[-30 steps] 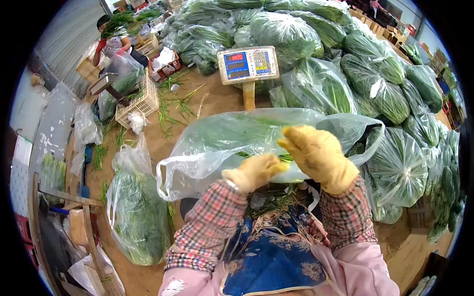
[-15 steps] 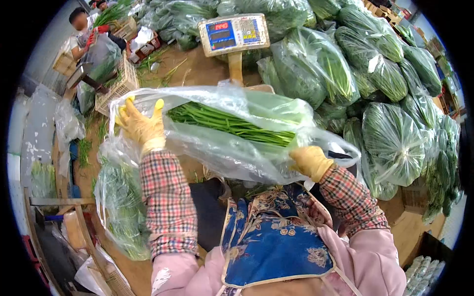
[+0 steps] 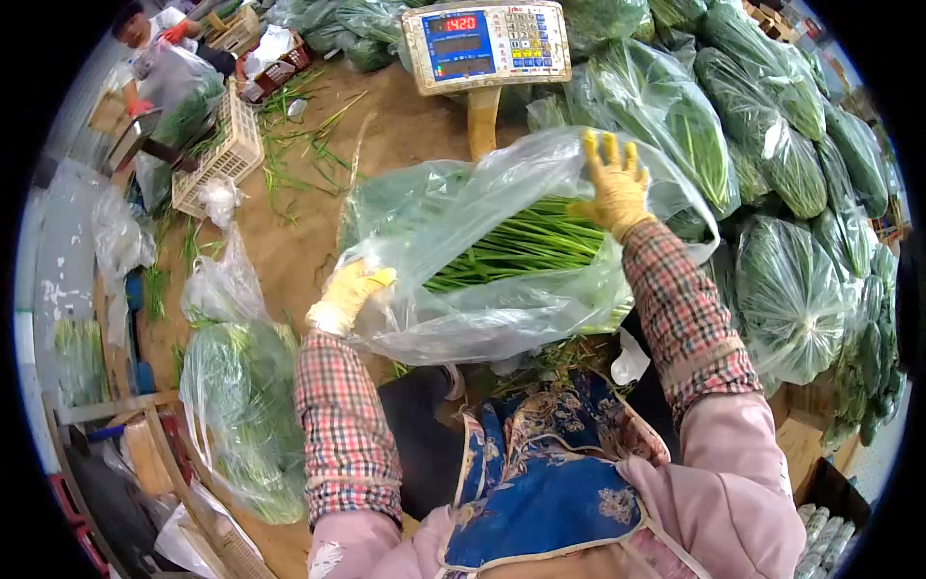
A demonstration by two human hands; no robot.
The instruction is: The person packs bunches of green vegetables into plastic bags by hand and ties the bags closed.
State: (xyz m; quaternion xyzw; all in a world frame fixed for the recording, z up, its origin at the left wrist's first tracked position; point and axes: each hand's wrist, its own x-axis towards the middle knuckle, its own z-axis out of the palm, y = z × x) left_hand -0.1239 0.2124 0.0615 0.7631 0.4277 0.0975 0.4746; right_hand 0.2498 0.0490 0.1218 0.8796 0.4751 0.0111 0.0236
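A clear plastic bag [image 3: 463, 333] lies across the middle in front of me, its long mouth facing up. Inside shows a bundle of long green stalks, like garlic chives [image 3: 526, 241]. My left hand [image 3: 352, 292], in a yellow glove, is closed on the bag's near left edge. My right hand [image 3: 615, 188], gloved alike, has its fingers spread against the plastic at the far right side, thumb over the stalks. Behind the bag stands a weighing scale [image 3: 487, 46] on a yellow post; its red digits read 1420. The scale's platform is hidden by the bag.
Filled bags of greens [image 3: 791, 289] are heaped at the right and back. Another filled bag [image 3: 241, 415] stands at my left. A cream plastic crate [image 3: 227, 145] and loose stalks [image 3: 280, 174] are on the floor. A co-worker [image 3: 159, 39] is at the back left.
The bag's mouth has turned and the stalks now lie further right. My left hand has come nearer and closed; my right hand has moved up to the far side and spread. The display went from 1440 to 1420.
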